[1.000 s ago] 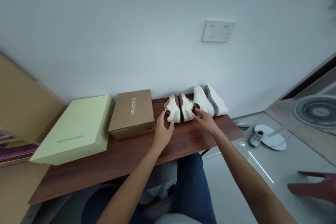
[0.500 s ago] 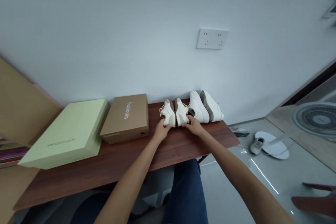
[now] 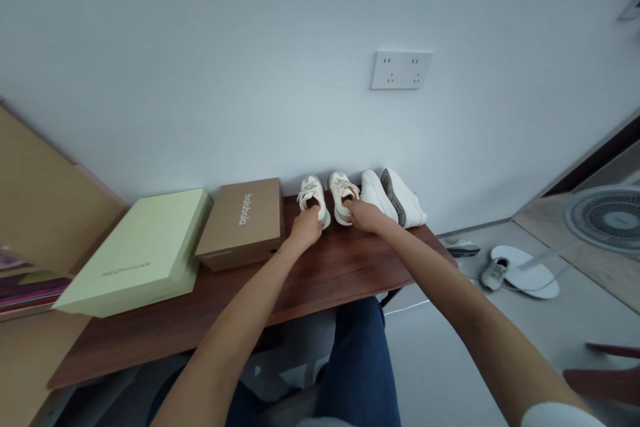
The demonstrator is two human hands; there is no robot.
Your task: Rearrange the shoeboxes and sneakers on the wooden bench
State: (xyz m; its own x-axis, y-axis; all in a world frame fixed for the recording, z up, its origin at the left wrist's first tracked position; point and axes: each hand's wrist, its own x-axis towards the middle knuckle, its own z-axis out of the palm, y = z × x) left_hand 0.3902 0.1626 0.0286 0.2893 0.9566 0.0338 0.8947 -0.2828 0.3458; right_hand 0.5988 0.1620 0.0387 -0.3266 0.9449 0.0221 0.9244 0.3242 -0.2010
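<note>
Two small cream sneakers stand upright on a brown wooden bench (image 3: 345, 273), toes toward the wall. My left hand (image 3: 307, 228) is closed on the heel of the left small sneaker (image 3: 312, 188), fingers partly in its opening. On the right small sneaker (image 3: 342, 188), my right hand (image 3: 365, 215) grips the heel collar the same way. Just right of that hand, a larger white shoe (image 3: 376, 193) leans beside another white shoe (image 3: 404, 200) tipped on its side, its grey sole facing left. Some fingertips are hidden inside the small sneakers.
Left on the bench sit a brown shoebox (image 3: 245, 223) and a pale green box (image 3: 145, 240). A wall socket (image 3: 401, 71) is above the shoes. On the floor to the right are a standing fan (image 3: 613, 219) and a grey-white shoe (image 3: 495, 273). Cardboard (image 3: 55, 200) stands far left.
The two small sneakers have gone from tilted, soles turned toward each other, to upright with a gap between them. My hands have shifted to their heel openings.
</note>
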